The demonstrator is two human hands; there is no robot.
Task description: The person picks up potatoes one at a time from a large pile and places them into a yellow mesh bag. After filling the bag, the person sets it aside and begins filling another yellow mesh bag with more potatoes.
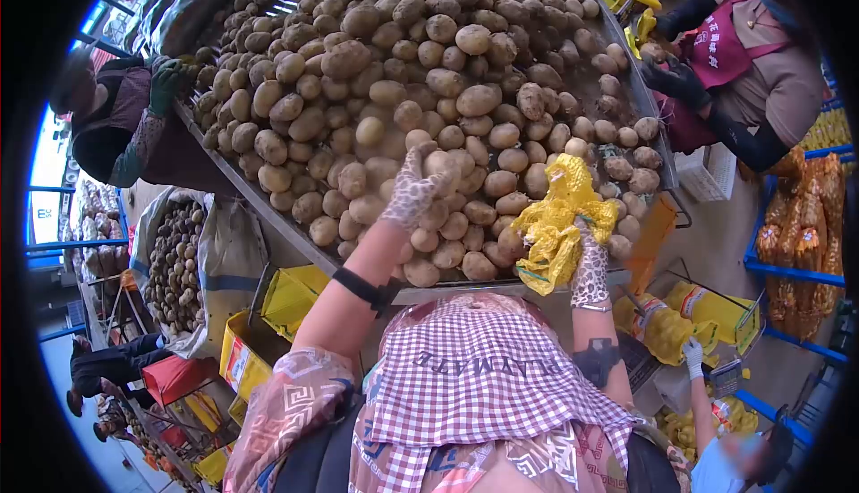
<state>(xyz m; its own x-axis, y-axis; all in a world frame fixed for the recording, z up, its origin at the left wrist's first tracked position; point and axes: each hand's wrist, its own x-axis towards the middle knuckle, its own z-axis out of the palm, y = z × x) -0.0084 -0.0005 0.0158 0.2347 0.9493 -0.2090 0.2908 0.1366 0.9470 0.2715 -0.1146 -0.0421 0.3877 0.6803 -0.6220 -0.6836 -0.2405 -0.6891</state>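
My left hand (pixel 414 191), in a leopard-print glove, reaches into the middle of a large heap of potatoes (pixel 479 99). Its fingers curl about a slightly blurred potato (pixel 441 165) at the heap's surface. At the near right edge, my right hand (pixel 589 269), in a matching glove, grips a bunched yellow mesh bag (pixel 564 229). The bag lies crumpled over the potatoes; whether anything is inside I cannot make out. Most of the right fingers are hidden by the mesh.
A metal rim (pixel 649 90) borders the potato table. One co-worker's gloved hand (pixel 165 86) rests at the left edge; another's dark-gloved hands (pixel 676 77) are at the right. A sack of potatoes (pixel 177 265) stands lower left, yellow crates (pixel 246 354) beside it. Filled mesh bags (pixel 667 332) sit lower right.
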